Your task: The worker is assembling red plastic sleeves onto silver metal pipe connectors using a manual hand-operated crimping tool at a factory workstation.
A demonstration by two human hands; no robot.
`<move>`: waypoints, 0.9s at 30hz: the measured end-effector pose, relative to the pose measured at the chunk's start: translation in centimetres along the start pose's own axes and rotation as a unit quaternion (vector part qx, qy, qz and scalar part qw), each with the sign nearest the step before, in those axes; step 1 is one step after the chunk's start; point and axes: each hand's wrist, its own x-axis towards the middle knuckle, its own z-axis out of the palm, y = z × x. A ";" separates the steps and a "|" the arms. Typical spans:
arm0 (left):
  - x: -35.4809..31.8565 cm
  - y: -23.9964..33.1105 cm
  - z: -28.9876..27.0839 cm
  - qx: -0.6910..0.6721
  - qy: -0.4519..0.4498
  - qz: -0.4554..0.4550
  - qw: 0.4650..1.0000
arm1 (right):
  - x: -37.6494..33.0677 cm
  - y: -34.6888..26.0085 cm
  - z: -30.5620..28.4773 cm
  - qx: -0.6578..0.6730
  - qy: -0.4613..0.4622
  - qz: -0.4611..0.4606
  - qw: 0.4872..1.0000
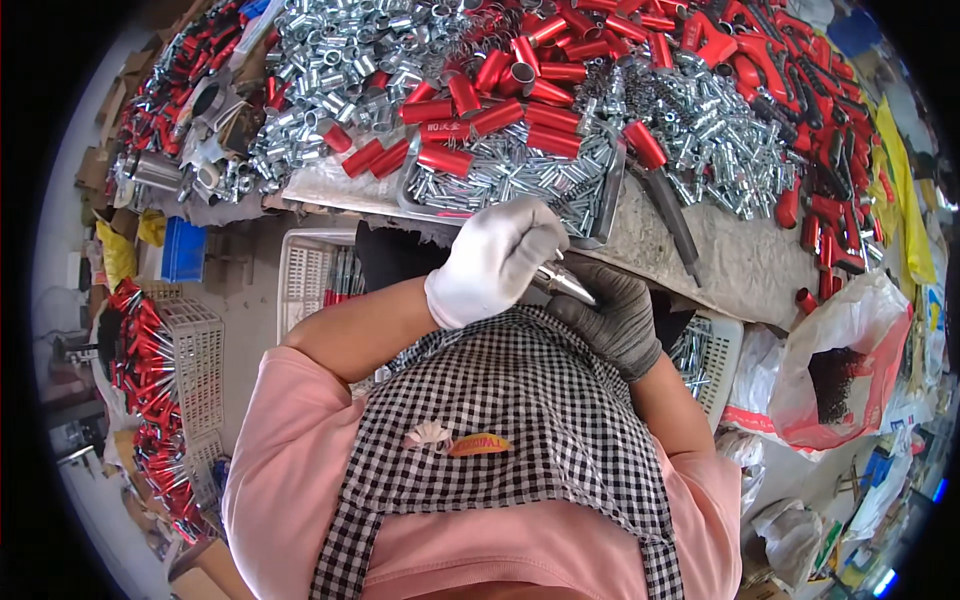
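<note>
In front of my apron my two gloved hands meet. My left hand (490,262), in a white glove, is closed, with its fingers curled and thumb pressed in; a tiny pale tip shows at the fingertips, too small to name. My right hand (618,318), in a dark grey glove, is wrapped round a shiny silver cone-tipped metal part (567,283), whose point lies toward the right palm. The part's rear end reaches under the left hand, and whether the left fingers touch it is hidden. Just beyond, a metal tray (610,205) holds many small silver pins (500,175).
Red sleeves (550,118) lie heaped behind the tray. Silver rings (335,75) are piled left, silver fittings (735,140) right. A dark flat bar (670,225) lies on the bench cloth. White crates (290,265) stand beneath; a plastic sack (840,370) is at the right.
</note>
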 end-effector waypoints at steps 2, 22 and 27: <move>-0.4 0.9 0.5 0.040 0.059 -0.084 0.994 | 0.0 -1.0 0.1 -0.102 0.021 -0.024 0.994; -0.6 -0.1 -3.6 0.153 -0.081 0.182 0.968 | 0.0 -2.6 0.6 -0.317 0.075 -0.096 0.941; -1.8 1.7 -2.1 0.375 -0.157 0.113 0.907 | 0.0 -1.0 0.7 -0.416 0.069 -0.178 0.889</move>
